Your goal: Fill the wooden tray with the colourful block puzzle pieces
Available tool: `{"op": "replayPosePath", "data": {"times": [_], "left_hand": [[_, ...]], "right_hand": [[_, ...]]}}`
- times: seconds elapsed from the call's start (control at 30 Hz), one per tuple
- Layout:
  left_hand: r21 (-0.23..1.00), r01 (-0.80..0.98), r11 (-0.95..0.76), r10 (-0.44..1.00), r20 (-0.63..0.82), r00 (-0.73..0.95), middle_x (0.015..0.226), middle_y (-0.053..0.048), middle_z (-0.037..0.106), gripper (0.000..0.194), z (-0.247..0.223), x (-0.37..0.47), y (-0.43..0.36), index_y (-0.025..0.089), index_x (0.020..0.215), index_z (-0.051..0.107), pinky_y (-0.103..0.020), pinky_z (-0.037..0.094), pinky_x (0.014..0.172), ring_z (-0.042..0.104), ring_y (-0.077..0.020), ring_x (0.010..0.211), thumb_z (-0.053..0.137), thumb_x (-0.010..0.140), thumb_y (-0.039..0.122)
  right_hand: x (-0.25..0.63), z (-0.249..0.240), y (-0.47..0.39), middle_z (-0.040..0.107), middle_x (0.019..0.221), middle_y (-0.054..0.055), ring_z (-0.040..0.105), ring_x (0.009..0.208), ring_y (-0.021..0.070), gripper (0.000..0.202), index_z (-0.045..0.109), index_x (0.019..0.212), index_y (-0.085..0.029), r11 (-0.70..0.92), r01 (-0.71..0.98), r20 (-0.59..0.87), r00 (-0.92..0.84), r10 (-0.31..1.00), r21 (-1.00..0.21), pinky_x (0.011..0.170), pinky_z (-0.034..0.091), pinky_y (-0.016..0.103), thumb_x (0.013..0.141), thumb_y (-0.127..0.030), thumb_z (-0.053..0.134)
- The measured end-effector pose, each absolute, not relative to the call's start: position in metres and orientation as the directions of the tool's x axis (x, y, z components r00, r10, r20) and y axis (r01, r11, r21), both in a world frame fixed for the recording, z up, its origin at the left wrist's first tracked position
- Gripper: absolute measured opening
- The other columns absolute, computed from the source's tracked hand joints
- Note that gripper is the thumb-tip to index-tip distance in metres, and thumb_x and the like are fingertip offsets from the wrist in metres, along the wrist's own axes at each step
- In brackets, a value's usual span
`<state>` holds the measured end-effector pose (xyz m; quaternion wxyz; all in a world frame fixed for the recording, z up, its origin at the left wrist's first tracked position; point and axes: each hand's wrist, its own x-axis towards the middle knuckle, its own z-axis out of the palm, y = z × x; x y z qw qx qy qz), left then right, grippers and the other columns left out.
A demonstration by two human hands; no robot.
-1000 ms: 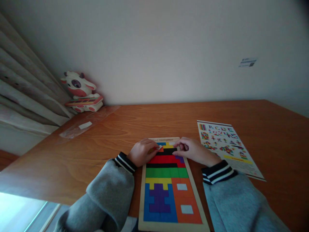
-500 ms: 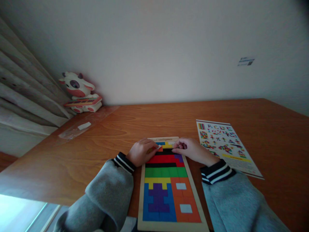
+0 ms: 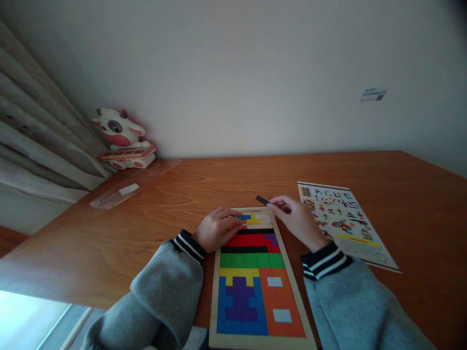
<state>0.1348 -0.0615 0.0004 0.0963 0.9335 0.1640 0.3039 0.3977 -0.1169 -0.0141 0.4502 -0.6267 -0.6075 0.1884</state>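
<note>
A wooden puzzle board filled with coloured block pieces lies between my hands. My right hand pinches a thin black puzzle piece by one end, raised just past the board's far right corner. At the board's far left, my left hand rests with its fingers bent over the pieces. A small bit of an orange puzzle piece shows at its fingertips, mostly hidden by them. Beside those fingers are blue and yellow pieces. One black strip still lies across the board above the red pieces.
To the right lies a printed pattern sheet, partly behind my right wrist. A toy cow with a keyboard stands at the back left by the curtain. In front of it is a clear plastic wrapper on the wooden table.
My right hand has lifted a black piece off the board and moved it up and away. A pale strip of board shows where it lay. My left hand stays nearly in place, its fingers lower.
</note>
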Motion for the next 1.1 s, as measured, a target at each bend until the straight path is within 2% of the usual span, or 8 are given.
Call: {"op": "replayPosePath", "data": {"times": [0.1, 0.23, 0.37, 0.47, 0.63, 0.83, 0.97, 1.1], "left_hand": [[0.288, 0.238, -0.928, 0.359, 0.511, 0.781, 0.109, -0.007, 0.071, 0.013, -0.001, 0.135, -0.061, 0.019, 0.098, 0.069, -0.032, 0.055, 0.089, 0.066, -0.0174, 0.097, 0.057, 0.095, 0.024], [0.289, 0.251, -0.924, 0.369, 0.498, 0.785, 0.105, -0.006, 0.072, 0.016, -0.001, 0.136, -0.061, 0.02, 0.097, 0.07, -0.031, 0.055, 0.089, 0.067, -0.0168, 0.097, 0.056, 0.096, 0.026], [0.308, 0.263, -0.914, 0.388, 0.483, 0.785, 0.105, -0.006, 0.073, 0.017, -0.001, 0.136, -0.062, 0.02, 0.097, 0.07, -0.031, 0.055, 0.09, 0.068, -0.0165, 0.097, 0.054, 0.097, 0.027], [0.33, 0.26, -0.908, 0.397, 0.476, 0.785, 0.107, -0.007, 0.073, 0.017, -0.004, 0.135, -0.061, 0.019, 0.099, 0.069, -0.031, 0.056, 0.091, 0.068, -0.0169, 0.1, 0.055, 0.097, 0.027], [0.332, 0.298, -0.895, 0.426, 0.436, 0.793, 0.103, -0.005, 0.075, 0.017, -0.005, 0.134, -0.061, 0.02, 0.103, 0.068, -0.029, 0.057, 0.086, 0.071, -0.0163, 0.094, 0.054, 0.097, 0.027], [0.333, 0.349, -0.876, 0.469, 0.419, 0.778, 0.097, -0.004, 0.076, 0.019, -0.005, 0.133, -0.063, 0.02, 0.104, 0.069, -0.027, 0.057, 0.082, 0.072, -0.0162, 0.089, 0.054, 0.097, 0.029], [0.343, 0.379, -0.859, 0.506, 0.462, 0.728, 0.095, -0.005, 0.076, 0.019, -0.005, 0.134, -0.064, 0.019, 0.102, 0.07, -0.027, 0.058, 0.079, 0.072, -0.0167, 0.086, 0.055, 0.097, 0.03], [0.349, 0.375, -0.859, 0.511, 0.531, 0.676, 0.093, -0.004, 0.076, 0.016, -0.002, 0.137, -0.067, 0.02, 0.098, 0.069, -0.027, 0.057, 0.079, 0.071, -0.0161, 0.085, 0.055, 0.096, 0.028]], "right_hand": [[0.407, -0.022, -0.114, 0.075, 0.086, 0.006, 0.069, 0.077, 0.0206, 0.021, 0.069, 0.091, -0.022, 0.068, 0.684, 0.33, 0.259, 0.908, -0.726, 0.073, 0.053, 0.035, 0.087, -0.04, 0.059], [0.413, -0.027, -0.114, 0.073, 0.085, 0.006, 0.068, 0.075, 0.0209, 0.019, 0.07, 0.088, -0.021, 0.0, 0.779, 0.313, 0.252, 0.916, -0.628, 0.071, 0.052, 0.035, 0.088, -0.036, 0.058], [0.405, -0.019, -0.117, 0.069, 0.098, 0.009, 0.065, 0.092, 0.0254, 0.022, 0.072, 0.094, -0.022, 0.177, 0.818, 0.415, 0.082, 0.906, -0.547, 0.084, 0.051, 0.041, 0.086, -0.041, 0.065], [0.394, -0.014, -0.117, 0.068, 0.108, 0.008, 0.063, 0.104, 0.0263, 0.022, 0.073, 0.097, -0.025, 0.347, 0.751, 0.43, -0.094, 0.898, -0.562, 0.093, 0.048, 0.043, 0.084, -0.042, 0.07], [0.382, -0.02, -0.114, 0.071, 0.113, 0.006, 0.065, 0.104, 0.0242, 0.021, 0.074, 0.101, -0.026, 0.419, 0.711, 0.385, -0.222, 0.896, -0.565, 0.094, 0.049, 0.043, 0.084, -0.037, 0.072], [0.382, -0.023, -0.112, 0.073, 0.11, 0.006, 0.066, 0.102, 0.0243, 0.02, 0.075, 0.103, -0.026, 0.45, 0.753, 0.406, -0.264, 0.875, -0.481, 0.093, 0.05, 0.043, 0.091, -0.037, 0.063], [0.379, -0.019, -0.114, 0.072, 0.11, 0.006, 0.065, 0.099, 0.0224, 0.026, 0.075, 0.102, -0.027, 0.45, 0.741, 0.423, -0.246, 0.872, -0.498, 0.092, 0.049, 0.041, 0.098, -0.037, 0.051], [0.375, -0.015, -0.112, 0.07, 0.1, 0.007, 0.063, 0.094, 0.0223, 0.03, 0.073, 0.097, -0.024, 0.405, 0.746, 0.415, -0.188, 0.89, -0.529, 0.088, 0.049, 0.039, 0.099, -0.037, 0.046]]}}
